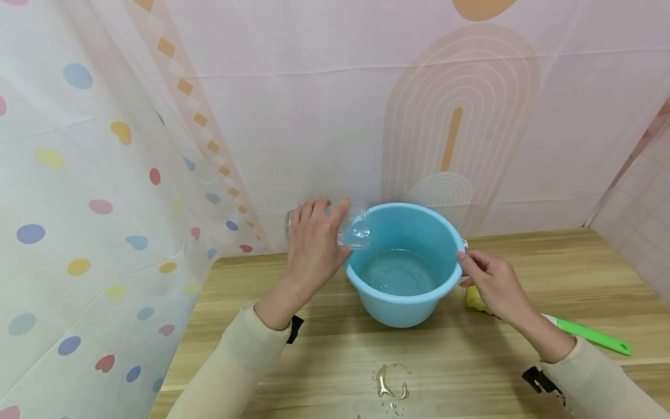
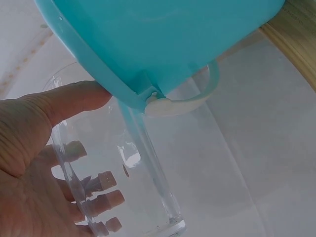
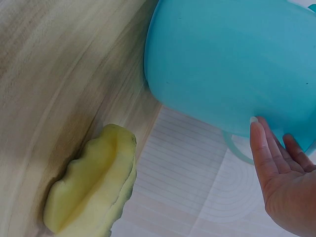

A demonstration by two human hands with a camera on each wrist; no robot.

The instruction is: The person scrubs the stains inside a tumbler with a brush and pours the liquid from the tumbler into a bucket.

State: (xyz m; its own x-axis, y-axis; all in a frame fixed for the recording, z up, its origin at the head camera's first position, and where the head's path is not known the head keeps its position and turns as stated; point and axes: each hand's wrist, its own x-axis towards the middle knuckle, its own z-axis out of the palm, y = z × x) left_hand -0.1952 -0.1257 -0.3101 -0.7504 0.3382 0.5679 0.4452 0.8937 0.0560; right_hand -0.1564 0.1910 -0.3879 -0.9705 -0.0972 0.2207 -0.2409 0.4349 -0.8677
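Observation:
My left hand (image 1: 314,247) grips a clear drinking glass (image 1: 357,231), which lies on its side in the air with its mouth at the left rim of a light blue bucket (image 1: 400,314). In the left wrist view the thumb touches the bucket's rim near its handle (image 2: 187,104), and the fingers show through the glass. Shallow water (image 1: 400,273) covers the bucket's floor. My right hand (image 1: 497,285) holds the bucket's right rim, thumb on top. Its fingers (image 3: 264,148) lie against the outer wall in the right wrist view.
A yellow wavy-edged sponge (image 3: 94,182) lies on the wooden table (image 1: 314,361) right of the bucket. Beyond my right wrist is a green handle (image 1: 594,336) with a white neck. A small puddle (image 1: 387,384) sits near the front. Patterned curtains (image 1: 293,116) stand behind and left.

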